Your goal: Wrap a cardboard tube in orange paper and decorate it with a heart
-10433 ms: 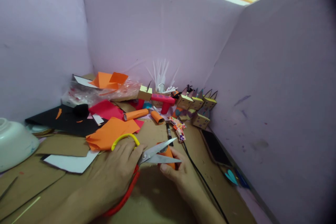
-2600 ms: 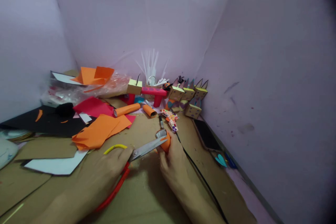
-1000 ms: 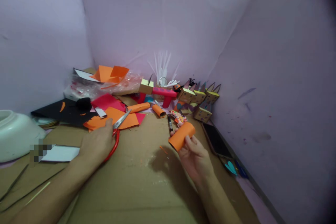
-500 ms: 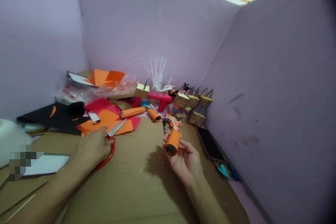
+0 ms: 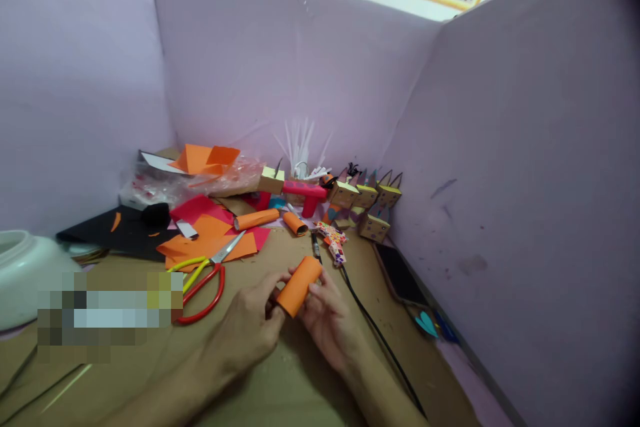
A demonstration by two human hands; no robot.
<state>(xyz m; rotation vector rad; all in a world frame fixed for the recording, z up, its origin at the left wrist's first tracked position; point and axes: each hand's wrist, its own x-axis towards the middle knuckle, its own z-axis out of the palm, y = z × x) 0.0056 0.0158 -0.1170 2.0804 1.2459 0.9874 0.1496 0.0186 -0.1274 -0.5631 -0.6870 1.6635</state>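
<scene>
An orange paper-covered tube [image 5: 301, 285] is held slanted over the cardboard table top, its far end tipped to the right. My right hand [image 5: 333, 317] grips the tube from the right and below, thumb along its side. At the near left end, the fingers of my left hand [image 5: 253, 320] close on the rim; their tips are partly hidden. Left of my hands lie scissors [image 5: 220, 267] with one red and one yellow handle, blades slightly apart, tips on orange paper [image 5: 200, 240]. Beyond the tube is a flower-patterned glue gun [image 5: 333, 240] with a black cord.
Two more orange tubes [image 5: 257, 219] lie at the back. Several box-shaped figures with pointed ears [image 5: 375, 225] stand at the back right, near a pink-red figure [image 5: 305, 189]. A phone [image 5: 400, 273] lies at right; a white bowl [image 5: 35, 280] stands at left. Purple walls enclose the table.
My left hand has let go of the scissors, left them on the table and moved right onto the tube. My right hand has brought the tube left and turned it.
</scene>
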